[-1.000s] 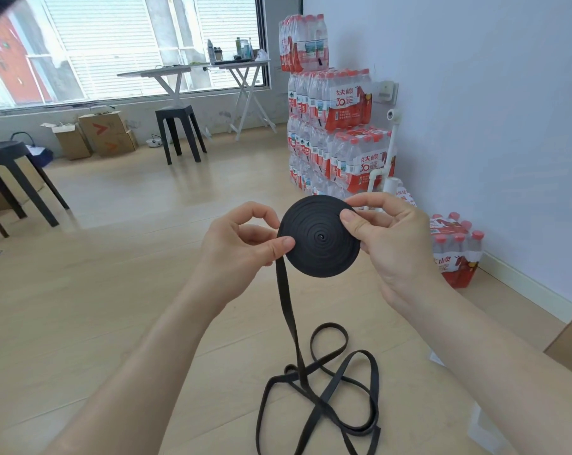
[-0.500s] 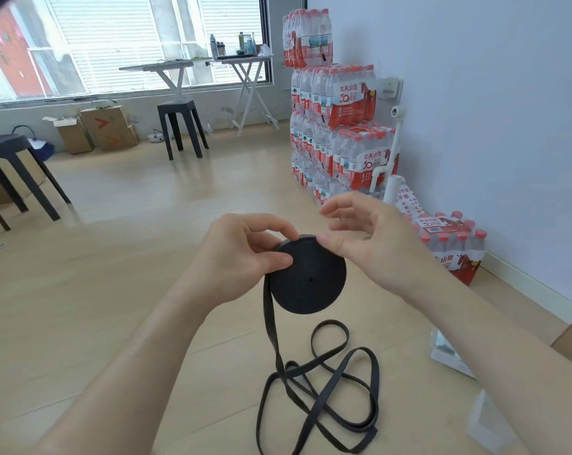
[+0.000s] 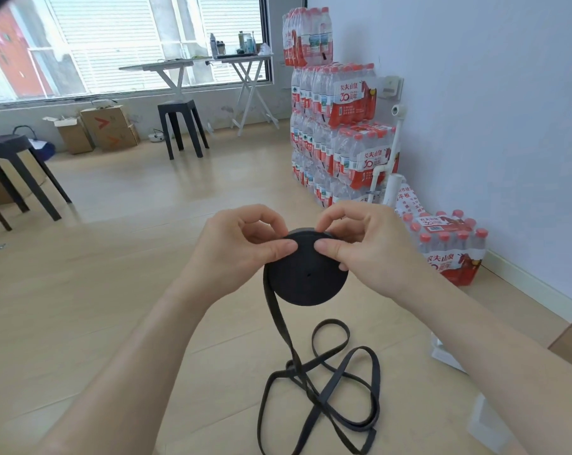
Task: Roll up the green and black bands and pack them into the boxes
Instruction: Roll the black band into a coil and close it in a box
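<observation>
Pale wooden floor (image 3: 81, 323) lies under me. Both my hands pinch one flat round roll of black band (image 3: 306, 277) near its top edge. My left hand (image 3: 235, 254) is at 11 o'clock and my right hand (image 3: 373, 251) at 1 o'clock, thumbs on the face. One loose black tail (image 3: 324, 389) leaves the roll at 9 o'clock, nearer my left hand. It drops to 6 o'clock and lies in loops on the floor. I see no green band. I think more winding is needed.
</observation>
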